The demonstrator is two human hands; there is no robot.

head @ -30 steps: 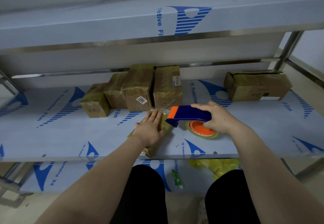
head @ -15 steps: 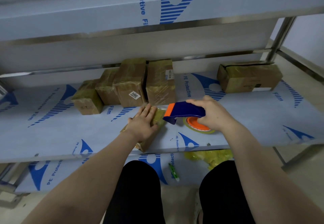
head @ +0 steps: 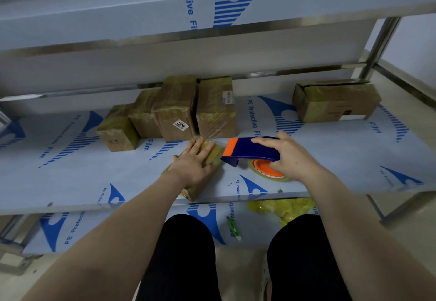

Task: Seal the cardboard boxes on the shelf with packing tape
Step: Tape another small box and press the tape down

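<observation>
Well left of left grip [head: 193, 161]: small taped carton [head: 118, 133] on the shelf [head: 70, 171], touching a second taped carton [head: 145, 121] set further back.
Same row, nearer: taller carton with "7202" label [head: 174, 109], then carton with barcode label [head: 215, 109]; narrow dark gap between these two. Row just beyond the left fingertips.

Left grip: released, fingers straight and together, palm pressed flat on top of a flat tape-wrapped carton [head: 197, 188]. Carton lying diagonally, near corner at the shelf's front edge.

Below the gap between the grips, on the lower shelf [head: 94, 225]: green pen [head: 233, 227].

Just right of left grip: blue tape dispenser [head: 250, 151], orange nose toward the flat carton and just beside it; contact not resolvable.

Right grip [head: 290, 156]: clenched round the dispenser body, fingers over the top, thumb low by the tape roll [head: 264, 169]. Roll with orange core, under the dispenser, at shelf level.

Beneath right grip, lower shelf: crumpled yellow material [head: 283, 206].

Far beyond and right of right grip: long carton [head: 335, 101], yellowish tape on its left end, well apart from the row.
</observation>
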